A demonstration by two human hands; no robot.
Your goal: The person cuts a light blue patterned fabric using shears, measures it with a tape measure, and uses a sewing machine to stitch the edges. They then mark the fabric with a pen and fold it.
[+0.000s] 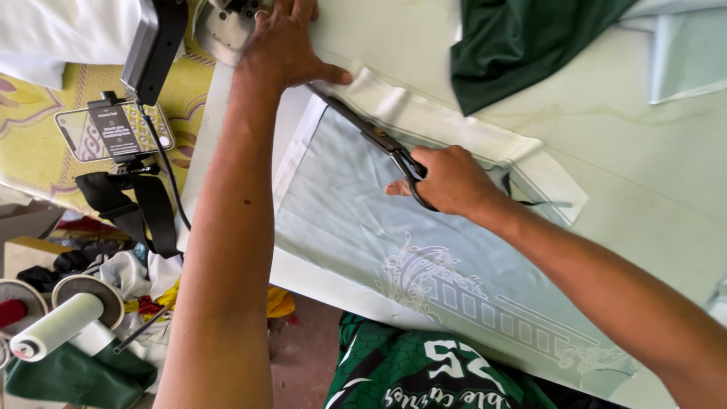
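fabric panel: pale mint sheet point(356, 204) with a faint printed ladder-like design, lying flat on the worktop point(644, 151), its near edge hanging toward the person

how it'd handle: looks thin, light and floppy, probably a bit slick, so I'd say it slides and bunches unless pinned flat. Best hold is a flat palm near the cut line, not a pinch

white strip: the border band point(424, 113) along the far edge, partly folded over, right beside the blades

scissors: dark shears point(375, 136), blades lying along the seam between panel and strip. Stiff and heavy-ish, taken by the loops

right hand: point(450, 180) closed around the scissor handles, fingers through the loops

left hand: point(284, 45) spread flat, pressing the cloth at the far corner, gripping nothing

green cloth: dark heap point(522, 45) further back on the worktop, well apart from the cut

containers: none really. Just a thread cone point(57, 326) and a phone on a stand point(113, 130) off to the left
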